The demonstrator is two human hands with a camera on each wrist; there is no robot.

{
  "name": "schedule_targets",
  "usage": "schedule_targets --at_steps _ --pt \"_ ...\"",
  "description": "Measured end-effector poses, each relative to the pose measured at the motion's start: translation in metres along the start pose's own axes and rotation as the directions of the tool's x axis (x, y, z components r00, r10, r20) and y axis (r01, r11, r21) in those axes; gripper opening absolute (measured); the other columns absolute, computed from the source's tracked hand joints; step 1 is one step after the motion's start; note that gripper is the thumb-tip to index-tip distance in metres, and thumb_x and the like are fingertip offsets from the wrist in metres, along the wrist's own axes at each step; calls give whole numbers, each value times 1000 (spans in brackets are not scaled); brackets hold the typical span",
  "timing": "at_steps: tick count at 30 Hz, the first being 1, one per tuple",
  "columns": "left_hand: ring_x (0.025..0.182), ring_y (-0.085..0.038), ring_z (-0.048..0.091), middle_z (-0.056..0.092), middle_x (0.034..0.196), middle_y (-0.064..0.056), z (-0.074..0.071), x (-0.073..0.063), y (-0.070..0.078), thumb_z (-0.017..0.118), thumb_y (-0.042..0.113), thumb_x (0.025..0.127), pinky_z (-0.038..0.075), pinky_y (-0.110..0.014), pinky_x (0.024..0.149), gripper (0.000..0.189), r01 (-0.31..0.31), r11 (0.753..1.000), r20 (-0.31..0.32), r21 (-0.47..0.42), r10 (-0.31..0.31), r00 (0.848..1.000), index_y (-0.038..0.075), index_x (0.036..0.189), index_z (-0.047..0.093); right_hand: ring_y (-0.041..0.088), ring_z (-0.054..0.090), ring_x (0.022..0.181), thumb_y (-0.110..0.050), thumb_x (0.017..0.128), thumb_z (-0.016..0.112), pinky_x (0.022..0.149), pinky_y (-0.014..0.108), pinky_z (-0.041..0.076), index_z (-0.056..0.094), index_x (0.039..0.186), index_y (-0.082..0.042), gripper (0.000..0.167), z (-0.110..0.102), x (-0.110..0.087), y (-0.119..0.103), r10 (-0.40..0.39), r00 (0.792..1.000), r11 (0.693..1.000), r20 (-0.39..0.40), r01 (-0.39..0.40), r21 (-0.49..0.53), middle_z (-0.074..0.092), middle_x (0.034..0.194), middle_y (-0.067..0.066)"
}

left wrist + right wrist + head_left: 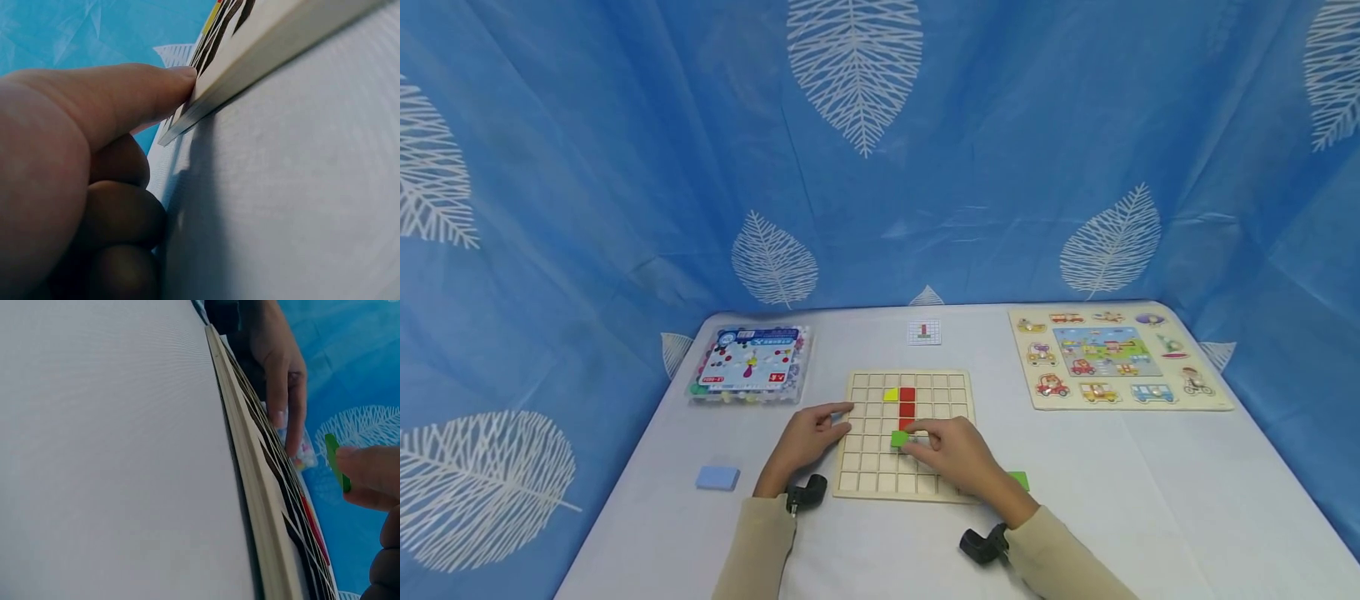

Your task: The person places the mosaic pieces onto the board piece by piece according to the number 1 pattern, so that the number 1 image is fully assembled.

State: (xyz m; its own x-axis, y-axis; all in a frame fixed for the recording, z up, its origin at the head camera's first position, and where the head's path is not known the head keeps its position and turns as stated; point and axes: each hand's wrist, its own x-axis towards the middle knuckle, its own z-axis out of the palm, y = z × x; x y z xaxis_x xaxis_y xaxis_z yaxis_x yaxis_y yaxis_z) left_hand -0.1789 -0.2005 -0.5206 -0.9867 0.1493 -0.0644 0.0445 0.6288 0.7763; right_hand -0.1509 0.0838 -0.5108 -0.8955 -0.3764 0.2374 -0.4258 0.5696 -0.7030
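A wooden grid board (pixel 868 483) lies flat in the middle of the table. Three red squares stand in one column on it, the top one a red tile (pixel 907 395), with a yellow tile (pixel 891 395) directly to its left. Between thumb and index finger, my right hand (pixel 958 454) pinches a green tile (pixel 335 462), held over the board just below the red column. My left hand (pixel 805 437) touches the board's left edge with its extended thumb and index finger; the other fingers (pixel 125 215) are bent beneath. Cells under my right hand are hidden.
A small pattern card (pixel 924 332) lies behind the board. A clear box of beads (pixel 748 364) is at back left, a picture puzzle (pixel 1120 356) at back right. One light blue block (pixel 717 477) sits left; a green piece (pixel 1018 480) shows beside my right wrist.
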Motion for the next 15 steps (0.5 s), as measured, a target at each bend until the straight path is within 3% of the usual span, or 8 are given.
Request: schedule_targets --at_steps 8,15 --pt "55 -11 35 39 60 6 1 2 1 74 25 96 32 -27 56 36 -10 1000 13 -7 10 1000 19 131 72 -1 34 47 -34 89 80 50 23 30 80 111 -21 26 15 5 4 52 999 998 17 -51 -42 38 49 -17" --pt "56 -12 36 39 61 6 0 2 -1 74 25 96 32 -28 57 35 -1 1000 -8 14 1 1000 19 130 72 -2 34 47 -36 88 80 48 23 30 81 109 -21 25 24 7 2 18 1000 994 1 -18 -110 39 50 -19"
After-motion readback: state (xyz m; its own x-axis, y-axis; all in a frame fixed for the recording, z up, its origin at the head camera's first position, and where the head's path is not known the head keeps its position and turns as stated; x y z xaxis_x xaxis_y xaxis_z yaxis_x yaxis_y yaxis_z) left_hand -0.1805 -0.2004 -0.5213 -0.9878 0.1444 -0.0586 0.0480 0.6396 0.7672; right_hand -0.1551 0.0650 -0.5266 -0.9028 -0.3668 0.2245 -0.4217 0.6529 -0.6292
